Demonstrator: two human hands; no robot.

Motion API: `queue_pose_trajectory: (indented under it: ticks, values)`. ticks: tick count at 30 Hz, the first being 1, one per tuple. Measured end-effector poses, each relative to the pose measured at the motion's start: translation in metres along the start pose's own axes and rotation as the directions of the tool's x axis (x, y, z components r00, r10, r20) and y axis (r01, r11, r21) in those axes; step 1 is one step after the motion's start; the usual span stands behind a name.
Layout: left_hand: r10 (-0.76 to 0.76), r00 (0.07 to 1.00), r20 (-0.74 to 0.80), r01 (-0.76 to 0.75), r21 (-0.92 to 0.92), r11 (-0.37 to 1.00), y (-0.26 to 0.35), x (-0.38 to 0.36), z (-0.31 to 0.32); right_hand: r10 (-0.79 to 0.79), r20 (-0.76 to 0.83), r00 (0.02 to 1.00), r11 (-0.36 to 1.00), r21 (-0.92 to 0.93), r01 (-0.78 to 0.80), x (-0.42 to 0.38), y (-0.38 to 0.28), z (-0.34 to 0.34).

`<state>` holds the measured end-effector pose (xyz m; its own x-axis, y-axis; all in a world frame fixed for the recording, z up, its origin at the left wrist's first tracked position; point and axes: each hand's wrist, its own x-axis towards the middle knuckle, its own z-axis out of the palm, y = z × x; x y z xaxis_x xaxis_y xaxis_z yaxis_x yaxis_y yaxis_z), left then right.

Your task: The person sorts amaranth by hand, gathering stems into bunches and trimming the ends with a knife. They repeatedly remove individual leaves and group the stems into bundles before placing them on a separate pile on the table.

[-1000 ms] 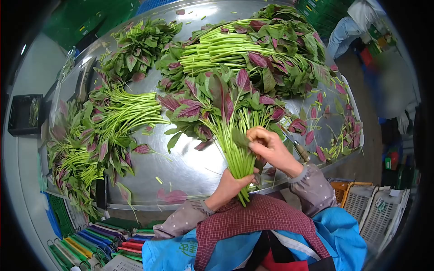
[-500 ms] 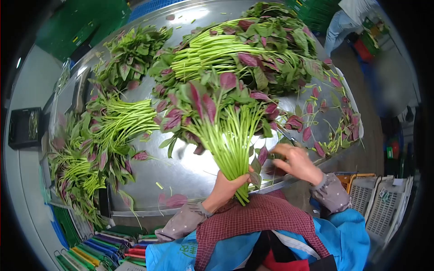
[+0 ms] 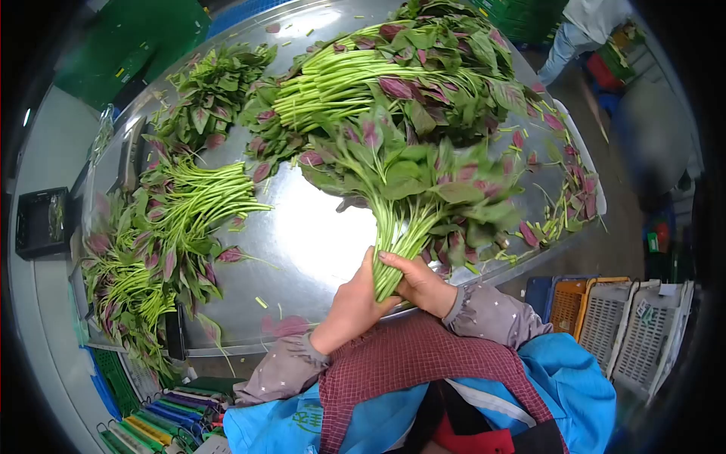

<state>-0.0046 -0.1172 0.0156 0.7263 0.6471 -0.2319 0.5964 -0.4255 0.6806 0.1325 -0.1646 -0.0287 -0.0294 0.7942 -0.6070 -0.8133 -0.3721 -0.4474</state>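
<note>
A bunch of red amaranth (image 3: 402, 234), with pale green stems and green and purple leaves, stands tilted over the table's near edge. My left hand (image 3: 352, 301) is wrapped round its lower stems from the left. From the right, my right hand (image 3: 420, 283) grips the same stems, its thumb lying across them. The leafy top fans out away from me and is partly blurred. Beyond it lies a large pile of amaranth (image 3: 340, 87) with the stems pointing left. More amaranth bunches (image 3: 204, 193) rest at the left, stems toward the middle.
The metal table (image 3: 249, 303) carries loose leaves and cut stem bits (image 3: 571, 200) along its right side. A small black box (image 3: 41, 223) is at the far left. Plastic crates (image 3: 605, 314) stand at the lower right, coloured crates (image 3: 162, 416) at the lower left. Another person (image 3: 578, 38) stands at the back right.
My right hand has moved left from beside the bunch and closed on its stems. The bunch's leaves have swung and spread to the right.
</note>
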Motion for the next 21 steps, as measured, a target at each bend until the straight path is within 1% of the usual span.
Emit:
queue_pose_trajectory:
  ticks: [1,2,3,4,5,6,7,8,9,10,11,12,13,14,15,17,18,19,20,21]
  values:
    - [-0.016,0.995,0.1,0.032,-0.165,0.986,-0.003,0.001,0.0,-0.005,-0.012,1.0,1.0,0.001,0.005,0.0,0.001,-0.007]
    - [-0.008,0.994,0.108,0.026,-0.168,0.985,-0.01,0.002,0.002,0.026,0.001,1.0,0.999,-0.019,-0.026,-0.002,0.001,-0.012]
    - [-0.091,0.976,0.198,0.179,-0.496,0.85,-0.017,0.005,0.004,0.057,0.015,0.998,0.998,-0.039,-0.056,-0.003,0.0,-0.016]
    - [-0.137,0.941,0.308,0.328,-0.738,0.589,-0.023,0.007,0.005,0.035,0.005,0.999,0.997,-0.065,-0.034,-0.005,-0.001,-0.015]
    - [-0.134,0.941,0.31,0.327,-0.735,0.594,-0.027,0.007,0.002,0.029,0.006,1.0,0.998,-0.061,-0.028,-0.007,-0.002,-0.013]
    - [-0.147,0.892,0.427,0.447,-0.789,0.422,-0.028,0.009,-0.004,0.001,0.002,1.0,0.995,-0.099,-0.001,-0.008,-0.004,-0.011]
    - [-0.136,0.832,0.538,0.555,-0.799,0.233,-0.028,0.011,-0.008,-0.024,0.0,1.0,0.99,-0.139,0.024,-0.009,-0.005,-0.009]
    - [-0.072,0.841,0.537,0.537,-0.81,0.235,-0.031,0.014,-0.006,-0.025,0.002,1.0,0.99,-0.138,0.026,-0.008,-0.005,-0.011]
    - [-0.074,0.841,0.536,0.537,-0.81,0.236,-0.034,0.016,-0.003,-0.011,0.03,0.999,0.971,-0.239,0.018,-0.007,-0.006,-0.014]
    - [0.071,0.79,0.609,0.583,-0.782,0.221,-0.038,0.019,-0.001,0.007,0.059,0.998,0.941,-0.339,0.013,-0.007,-0.007,-0.016]
    - [0.216,0.717,0.662,0.627,-0.749,0.215,-0.041,0.021,0.002,0.008,0.063,0.998,0.941,-0.339,0.014,-0.007,-0.008,-0.018]
    - [0.284,0.71,0.644,0.608,-0.765,0.213,-0.04,0.022,0.008,-0.018,0.106,0.994,0.921,-0.384,0.058,-0.008,-0.011,-0.017]
    - [0.283,0.713,0.642,0.606,-0.767,0.213,-0.039,0.024,0.01,-0.043,0.148,0.988,0.899,-0.427,0.103,-0.009,-0.015,-0.013]
    - [0.359,0.689,0.63,0.604,-0.773,0.195,-0.037,0.025,0.012,-0.013,0.133,0.991,0.919,-0.389,0.064,-0.014,-0.02,-0.008]
    - [0.433,0.661,0.613,0.603,-0.777,0.178,-0.034,0.028,0.014,-0.013,0.136,0.991,0.918,-0.39,0.066,-0.013,-0.026,-0.009]
    - [0.43,0.68,0.594,0.58,-0.794,0.182,-0.022,0.03,0.015,0.103,0.243,0.964,0.88,-0.474,0.025,-0.015,-0.039,-0.017]
    - [0.31,0.719,0.622,0.578,-0.783,0.229,-0.019,0.031,0.014,0.125,0.202,0.971,0.873,-0.487,-0.011,-0.019,-0.043,-0.016]
    - [0.184,0.75,0.636,0.582,-0.765,0.275,-0.015,0.03,0.011,0.127,0.202,0.971,0.873,-0.488,-0.012,-0.02,-0.043,-0.016]
    - [0.14,0.801,0.582,0.543,-0.805,0.238,-0.008,0.03,0.007,0.017,0.162,0.987,0.888,-0.455,0.059,-0.021,-0.041,-0.016]
    - [0.136,0.803,0.58,0.542,-0.806,0.237,-0.005,0.03,0.006,-0.091,0.119,0.989,0.895,-0.425,0.134,-0.022,-0.038,-0.015]
